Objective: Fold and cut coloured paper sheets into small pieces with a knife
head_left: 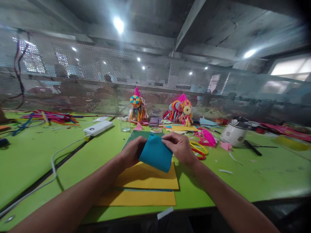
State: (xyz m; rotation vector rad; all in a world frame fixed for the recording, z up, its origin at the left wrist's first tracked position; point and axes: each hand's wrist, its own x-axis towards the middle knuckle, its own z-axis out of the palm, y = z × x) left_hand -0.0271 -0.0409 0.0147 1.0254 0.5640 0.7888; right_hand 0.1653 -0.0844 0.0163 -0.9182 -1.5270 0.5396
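Observation:
A blue sheet of paper, bent into a curve, is held up in front of me between both hands. My left hand grips its left edge, the fingertips partly hidden behind the sheet. At the upper right corner, my right hand pinches the paper between thumb and fingers. Beneath lie yellow sheets in a stack, with a thin blue edge showing between them. A dark green board sits behind my left hand, partly covered.
On the green table stand a white kettle at right and a glass further left. A white power bank trails a cable. Yellow and red scissors handles lie beside my right hand. Colourful tasselled ornaments stand by the mesh screen.

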